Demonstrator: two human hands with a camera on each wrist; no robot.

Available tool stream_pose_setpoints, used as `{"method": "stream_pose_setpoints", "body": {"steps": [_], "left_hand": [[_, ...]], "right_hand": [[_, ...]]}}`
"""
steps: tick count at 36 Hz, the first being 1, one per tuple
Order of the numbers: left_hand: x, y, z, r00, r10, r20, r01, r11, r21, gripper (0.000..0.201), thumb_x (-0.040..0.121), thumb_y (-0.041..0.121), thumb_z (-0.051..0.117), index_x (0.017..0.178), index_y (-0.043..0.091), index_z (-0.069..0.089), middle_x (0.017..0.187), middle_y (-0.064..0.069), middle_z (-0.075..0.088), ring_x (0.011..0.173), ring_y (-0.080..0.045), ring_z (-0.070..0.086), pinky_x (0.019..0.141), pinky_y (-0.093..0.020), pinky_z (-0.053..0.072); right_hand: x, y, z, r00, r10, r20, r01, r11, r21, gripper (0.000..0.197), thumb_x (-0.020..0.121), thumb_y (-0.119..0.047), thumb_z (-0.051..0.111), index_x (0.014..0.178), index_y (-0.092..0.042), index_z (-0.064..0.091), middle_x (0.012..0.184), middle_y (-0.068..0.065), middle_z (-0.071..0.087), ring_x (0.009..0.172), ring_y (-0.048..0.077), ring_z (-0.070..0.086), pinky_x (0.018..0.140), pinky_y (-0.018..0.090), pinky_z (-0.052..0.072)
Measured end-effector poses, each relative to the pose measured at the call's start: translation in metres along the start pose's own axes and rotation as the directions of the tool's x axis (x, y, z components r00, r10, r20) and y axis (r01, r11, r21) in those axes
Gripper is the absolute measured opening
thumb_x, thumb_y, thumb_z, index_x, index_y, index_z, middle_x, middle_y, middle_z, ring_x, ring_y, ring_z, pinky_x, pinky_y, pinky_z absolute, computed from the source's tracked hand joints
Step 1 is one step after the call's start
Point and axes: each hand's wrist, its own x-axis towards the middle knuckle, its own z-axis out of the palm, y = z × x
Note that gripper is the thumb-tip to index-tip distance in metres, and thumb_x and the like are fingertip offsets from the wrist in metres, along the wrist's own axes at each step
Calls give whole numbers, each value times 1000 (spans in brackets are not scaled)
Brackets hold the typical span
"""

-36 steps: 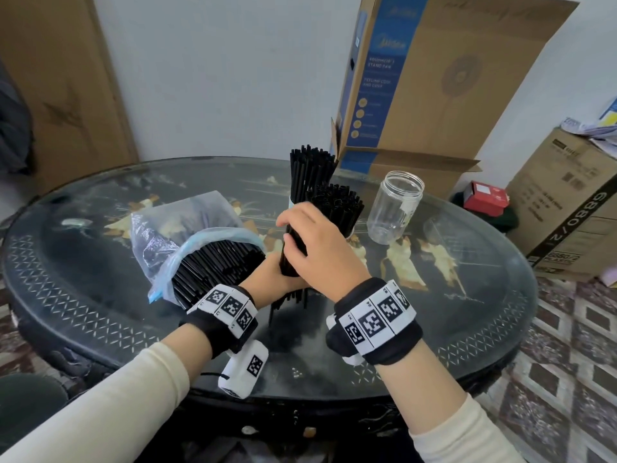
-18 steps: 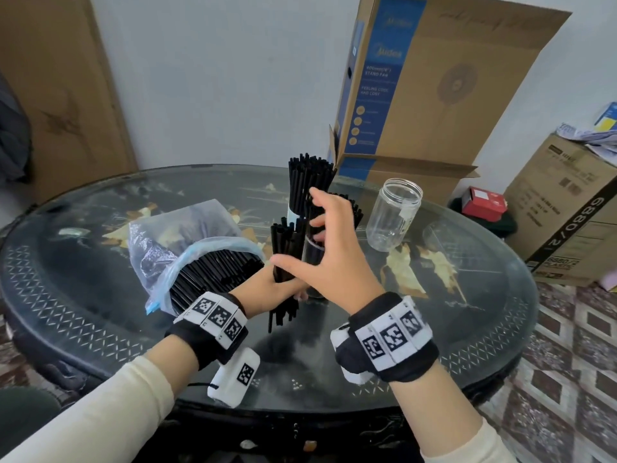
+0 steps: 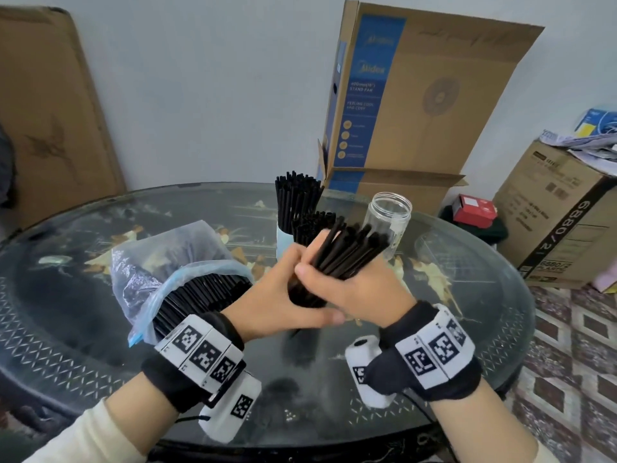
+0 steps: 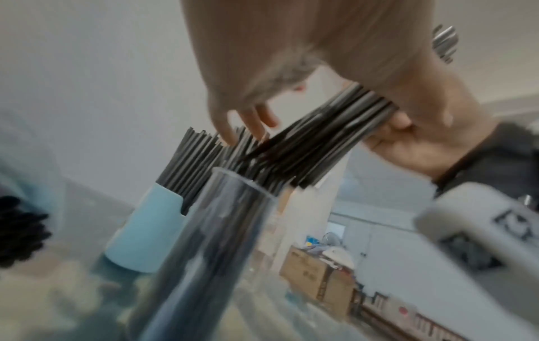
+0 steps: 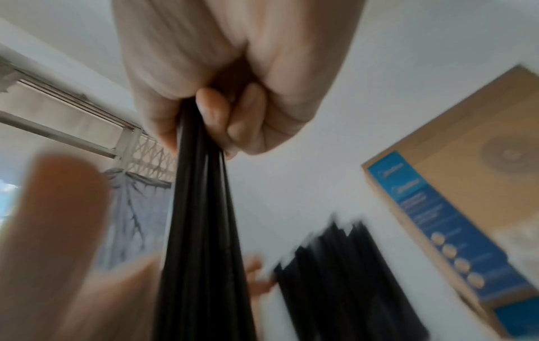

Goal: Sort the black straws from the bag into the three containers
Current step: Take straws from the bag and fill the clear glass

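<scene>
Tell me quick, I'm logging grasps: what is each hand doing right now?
Left hand: open, thumb and fingers spread either side of the bundle of black straws.
Right hand: closed round that bundle, gripping it.

**Person's wear, wrists and forearms**

- Left sleeve [image 3: 66, 439], right sleeve [image 3: 521, 452]: long, cream, plain knit, ending short of the wrist.
- Left wristband [image 3: 167, 379], right wristband [image 3: 467, 379]: wide black fabric cuff. Each carries a row of white blocks across the back, every block printed with a black square code marker.
- Left camera case [image 3: 230, 409], right camera case [image 3: 364, 372]: white, rounded, fixed under the wristband, one code marker on its side. The right shows a small dark round lens.
- Cable [image 3: 187, 419]: thin, black, at the left case.
- Left hand [image 3: 277, 295], right hand [image 3: 360, 289]: bare, no gloves or rings.
</scene>
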Motion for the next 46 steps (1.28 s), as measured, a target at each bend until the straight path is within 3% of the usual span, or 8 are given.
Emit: {"method": "stream_pose_setpoints", "body": {"steps": [6, 11, 14, 18, 23, 32, 40, 46], "left_hand": [[25, -36, -8, 940, 29, -340, 38, 982, 186, 117, 40, 64, 85, 128, 35, 13, 133, 6, 24, 132, -5, 25, 109, -18, 25], [48, -56, -12, 962, -153, -226, 178, 979, 97, 133, 51, 41, 92, 141, 44, -6, 145, 2, 29, 137, -7, 32, 112, -31, 30], [59, -61, -14, 963, -167, -210, 182, 982, 53, 116, 64, 19, 88, 146, 26, 7, 130, 11, 47, 115, 9, 50, 102, -20, 41], [61, -64, -16, 943, -210, -259, 243, 965, 101, 82, 61, 29, 90, 125, 37, 40, 113, 25, 57, 100, 20, 51, 87, -14, 42], [58, -61, -16, 949, -216, -230, 241, 967, 85, 67, 62, 15, 89, 112, 34, 48, 108, 20, 60, 90, 22, 56, 69, 1, 43], [59, -67, -19, 955, -241, -174, 258, 963, 82, 72, 62, 23, 89, 117, 39, 46, 112, 20, 63, 100, 14, 58, 80, -6, 43], [53, -80, -26, 965, -244, -92, 256, 954, 155, 92, 67, 20, 87, 134, 39, 27, 126, 23, 51, 118, 9, 48, 98, -19, 41], [51, -83, -22, 957, -239, -162, 266, 949, 170, 93, 66, 26, 87, 137, 39, 27, 119, 28, 51, 111, 7, 50, 92, -12, 40]], "right_hand": [[27, 0, -49, 973, -52, -223, 44, 998, -40, 10, 87, -8, 68, 78, -11, 65, 77, -9, 65, 80, 5, 64, 77, 15, 47], [44, 7, -64, 976, 17, -218, -28, 999, -44, 10, 88, -11, 67, 79, -8, 65, 77, -6, 65, 78, 6, 63, 75, 13, 47], [51, 11, -65, 979, 41, -202, -58, 995, -76, 10, 89, -11, 67, 82, -3, 66, 78, -4, 65, 78, 3, 63, 74, 11, 47], [61, 16, -65, 975, 49, -215, -72, 993, -98, 9, 89, -12, 67, 80, -8, 65, 77, -4, 64, 77, 4, 63, 75, 15, 50], [73, 20, -54, 983, 66, -172, -92, 984, -152, 12, 88, -15, 68, 77, -11, 64, 77, 1, 66, 77, 10, 64, 77, 25, 53], [74, 35, -38, 988, 131, -80, -145, 970, -194, 15, 86, -18, 69, 78, -6, 63, 79, 11, 67, 79, 21, 65, 82, 43, 55], [67, 59, -22, 988, 104, -111, -134, 937, -324, 19, 73, -55, 66, 79, -40, 56, 82, -9, 63, 87, 17, 64, 82, 48, 53], [54, 58, -26, 960, 43, -277, -124, 951, -283, 82, 62, -68, 74, 129, -36, 39, 130, -10, 43, 125, 7, 45, 107, 39, 41]]}}
